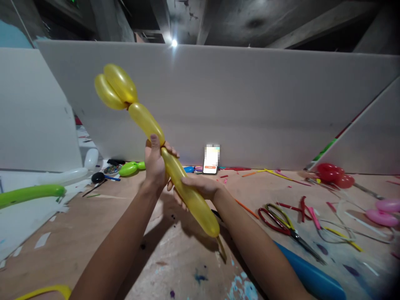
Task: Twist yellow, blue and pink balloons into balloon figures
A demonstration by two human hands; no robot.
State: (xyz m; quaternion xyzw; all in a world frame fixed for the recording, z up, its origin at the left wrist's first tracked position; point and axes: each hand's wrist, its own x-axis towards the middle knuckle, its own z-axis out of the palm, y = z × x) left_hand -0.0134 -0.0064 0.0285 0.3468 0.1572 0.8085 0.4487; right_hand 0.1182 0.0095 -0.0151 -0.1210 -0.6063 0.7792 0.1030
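Note:
A long yellow balloon slants across the middle of the view, held above the table by both hands. Its upper left end is twisted into two rounded bubbles side by side, and another twist divides the straight length. My left hand is wrapped round the balloon at that middle twist, thumb pointing up. Lower down, my right hand grips the longer section, its fingers passing underneath. An uninflated tail hangs from the balloon's lower right end.
Scissors lie on the table at the right, among scattered balloon scraps. A blue balloon is beside my right forearm. A phone leans against the white panel. Green balloons, red balloons and pink balloons lie at the sides.

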